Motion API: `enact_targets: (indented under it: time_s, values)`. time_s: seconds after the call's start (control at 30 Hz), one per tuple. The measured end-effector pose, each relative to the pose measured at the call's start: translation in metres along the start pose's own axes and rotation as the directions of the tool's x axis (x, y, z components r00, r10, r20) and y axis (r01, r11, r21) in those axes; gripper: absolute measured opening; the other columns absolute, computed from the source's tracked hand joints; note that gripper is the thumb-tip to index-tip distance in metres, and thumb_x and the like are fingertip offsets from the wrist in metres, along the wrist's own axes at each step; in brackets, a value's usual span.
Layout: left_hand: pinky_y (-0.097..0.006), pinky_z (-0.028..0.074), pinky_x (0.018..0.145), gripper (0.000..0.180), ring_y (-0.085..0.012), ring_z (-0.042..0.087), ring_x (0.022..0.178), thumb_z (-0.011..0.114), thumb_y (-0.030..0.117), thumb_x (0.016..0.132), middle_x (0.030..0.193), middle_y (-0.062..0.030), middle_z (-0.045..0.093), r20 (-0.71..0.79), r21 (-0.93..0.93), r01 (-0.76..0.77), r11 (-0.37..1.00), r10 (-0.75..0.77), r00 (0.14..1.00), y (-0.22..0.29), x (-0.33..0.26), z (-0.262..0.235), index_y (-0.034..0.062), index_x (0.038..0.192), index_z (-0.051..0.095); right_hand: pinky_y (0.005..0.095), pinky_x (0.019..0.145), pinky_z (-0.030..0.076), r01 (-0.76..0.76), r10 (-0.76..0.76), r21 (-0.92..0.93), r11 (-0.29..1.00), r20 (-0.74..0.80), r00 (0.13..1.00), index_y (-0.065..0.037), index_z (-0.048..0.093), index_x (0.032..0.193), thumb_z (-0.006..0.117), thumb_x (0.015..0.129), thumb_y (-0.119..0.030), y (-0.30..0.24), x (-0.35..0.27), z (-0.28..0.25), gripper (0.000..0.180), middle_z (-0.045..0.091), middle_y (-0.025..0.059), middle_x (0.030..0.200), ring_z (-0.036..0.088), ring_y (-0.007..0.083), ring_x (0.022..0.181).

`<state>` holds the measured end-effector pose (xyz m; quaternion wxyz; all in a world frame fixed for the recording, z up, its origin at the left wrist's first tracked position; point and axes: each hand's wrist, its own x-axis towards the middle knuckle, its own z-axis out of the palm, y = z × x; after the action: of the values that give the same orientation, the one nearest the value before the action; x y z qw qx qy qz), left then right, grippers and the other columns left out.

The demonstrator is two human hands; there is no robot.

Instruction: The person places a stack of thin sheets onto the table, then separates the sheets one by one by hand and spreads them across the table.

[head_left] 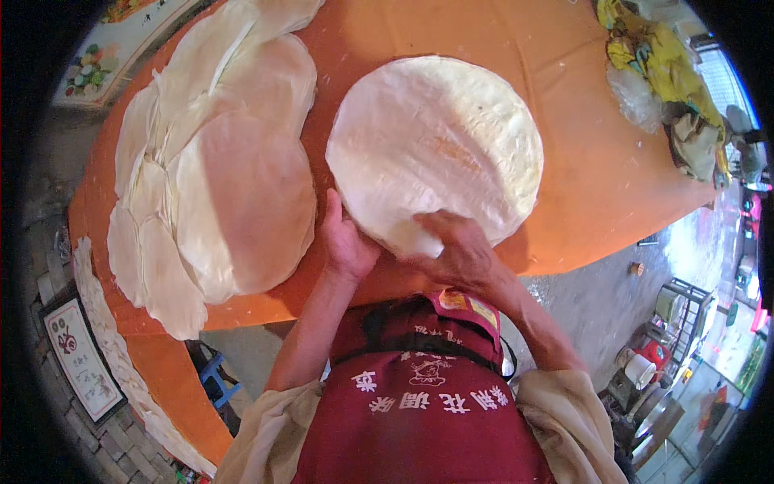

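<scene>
Grasps with the right hand (459,256) the near edge of a large, round, cream-white flatbread sheet (427,121), curling fingers over a small turned-up white fold at the rim. Rests the left hand (351,244) against the near left edge of the same sheet, with thumb raised and fingers partly hidden; cannot tell whether closed on it. Shows a light-brown patch near the middle of the sheet, lying flat on a table under a bright orange cloth (576,222). Includes, to the left of the sheet, a broad overlapping pile of thin, pale dough rounds (250,194), and, beyond its far right side, a crumpled yellow plastic bag (673,68). Wears, on the near side of the sheet, a maroon fabric apron (419,411) with white printing over loose beige sleeves (564,419).
</scene>
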<state>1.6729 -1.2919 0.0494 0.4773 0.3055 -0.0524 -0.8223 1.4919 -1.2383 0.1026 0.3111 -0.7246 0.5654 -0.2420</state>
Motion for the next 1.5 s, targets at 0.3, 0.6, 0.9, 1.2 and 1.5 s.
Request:
enact_targets:
  time_s: [0.3,0.6,0.9,1.2,1.5]
  values:
    - [-0.037,0.04,0.098,0.067,-0.0209,0.05,0.114,0.06,0.04,0.087,0.126,-0.009,0.05,0.156,0.323,-0.027,0.946,-0.025,0.987,0.009,-0.013,0.028,0.0004,0.134,0.034,0.0313,0.069,0.051,-0.182,0.209,0.466,0.866,-0.007,0.978,0.001,0.066,0.092,0.072,0.073,-0.01,0.003,0.01,-0.025,0.023,0.065,0.0114,0.09,0.063,0.0183,0.084]
    - [-0.033,0.043,0.095,0.072,-0.0184,0.051,0.112,0.074,0.03,0.08,0.123,-0.0078,0.051,0.16,0.386,-0.069,0.92,0.007,0.987,0.005,-0.009,0.036,0.0008,0.134,0.035,0.0334,0.064,0.05,0.028,0.018,0.144,0.989,-0.308,0.951,0.0,0.066,0.082,0.075,0.072,-0.018,-0.01,0.02,-0.014,0.022,0.066,0.0137,0.077,0.064,0.0227,0.071]
    - [-0.034,0.047,0.091,0.058,-0.0205,0.056,0.106,0.071,0.011,0.077,0.115,-0.009,0.057,-0.019,0.545,-0.038,0.838,0.058,0.998,-0.001,-0.004,0.044,-0.0011,0.127,0.043,0.0323,0.059,0.051,-0.264,0.336,0.278,0.924,-0.257,0.906,0.001,0.062,0.083,0.068,0.08,-0.013,0.006,0.024,-0.008,0.015,0.066,0.0136,0.072,0.064,0.0195,0.063]
    - [-0.038,0.048,0.093,0.064,-0.026,0.053,0.111,0.065,-0.005,0.073,0.122,-0.0106,0.052,-0.135,0.469,0.07,0.881,-0.007,0.991,0.002,0.001,-0.021,0.002,0.131,0.04,0.0489,0.062,0.047,-0.099,0.093,-0.111,0.989,-0.062,0.994,-0.003,0.056,0.086,0.057,0.083,-0.022,0.009,0.038,0.006,0.019,0.063,0.0172,0.08,0.061,0.04,0.074]
    - [-0.042,0.04,0.102,0.066,-0.0271,0.049,0.118,0.06,-0.007,0.075,0.128,-0.0096,0.05,-0.194,0.552,-0.021,0.834,0.153,0.969,0.046,-0.026,-0.08,0.0052,0.135,0.036,0.0327,0.061,0.047,-0.419,0.439,0.202,0.885,-0.664,0.605,0.001,0.061,0.086,0.06,0.078,-0.008,0.156,0.008,-0.17,0.012,0.061,0.0107,0.069,0.055,0.0127,0.066]
